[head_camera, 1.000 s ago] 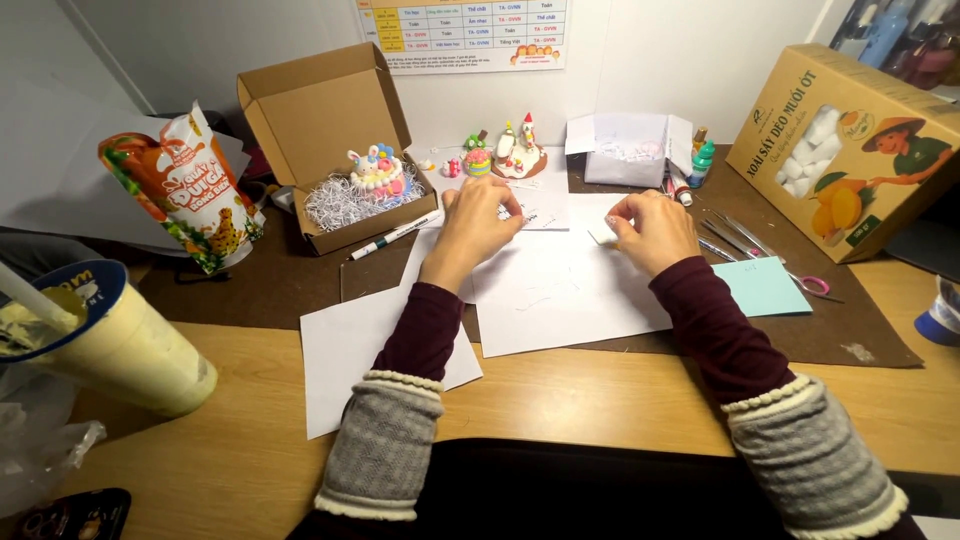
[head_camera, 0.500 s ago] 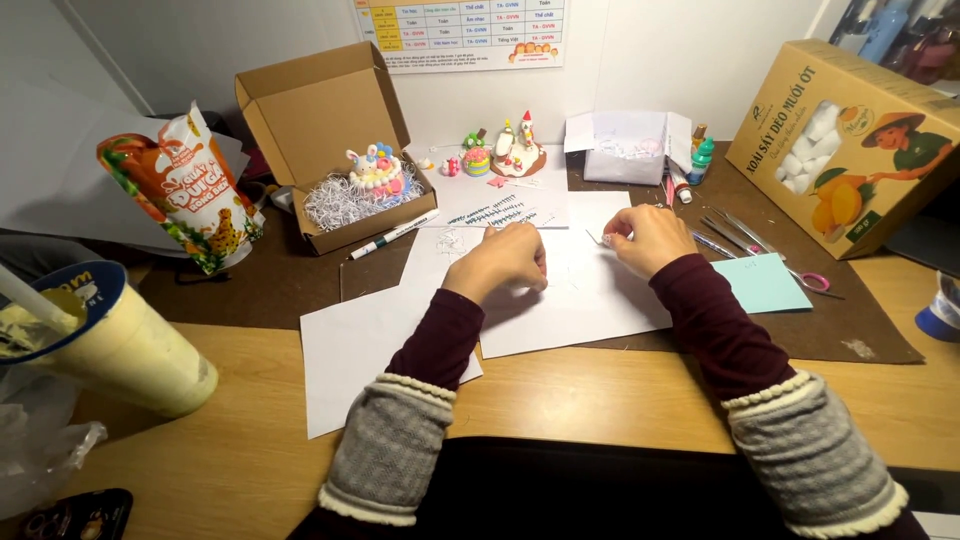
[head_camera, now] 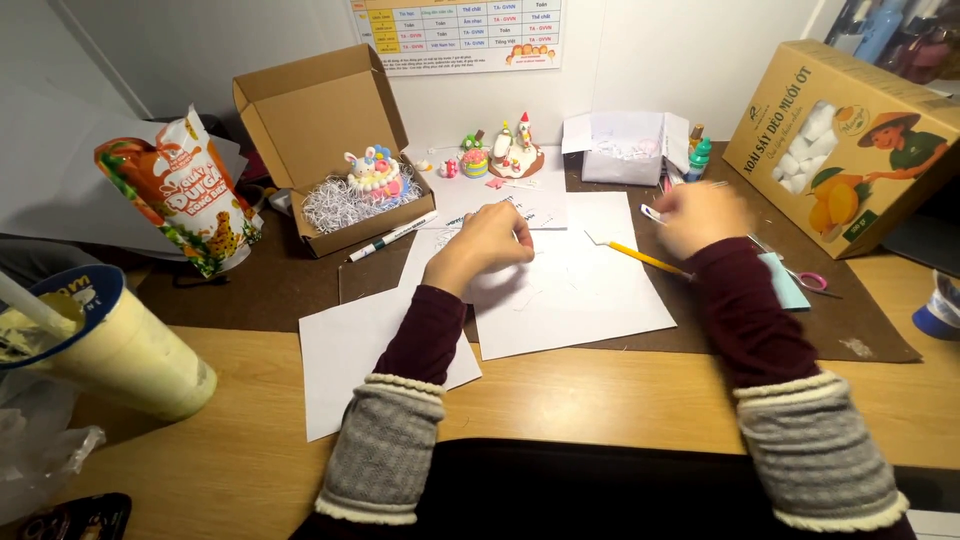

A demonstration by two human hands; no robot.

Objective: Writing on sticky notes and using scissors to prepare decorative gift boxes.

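I see my left hand (head_camera: 487, 243) resting palm-down on the white sheets (head_camera: 570, 285), fingers loosely curled and narrow, pinning the paper and gripping nothing. My right hand (head_camera: 700, 215) is raised and blurred near a small white scrap (head_camera: 652, 213); its fingers look partly closed, but I cannot tell whether it holds anything. A yellow pencil (head_camera: 645, 259) lies on the paper just beside it.

Counted from largest to smallest:
- One wooden desk (head_camera: 600, 400) with a brown mat (head_camera: 250, 290) against a white wall, where one printed chart (head_camera: 455, 35) hangs.
- One large printed carton (head_camera: 850, 140), at far right.
- One open cardboard box (head_camera: 320, 130) holding shredded paper and one small clay figure (head_camera: 372, 170).
- At least three white sheets, overlapping; the one under my hands lies in the middle of the mat.
- One snack bag (head_camera: 185, 195), standing at left.
- One drink cup (head_camera: 110, 350), near left.
- One white folded box (head_camera: 620, 150).
- One marker pen (head_camera: 392, 236), just beside the open box.
- One pair of pink-handled scissors (head_camera: 805, 279).
- Several tiny clay models (head_camera: 500, 155), clustered by the wall.
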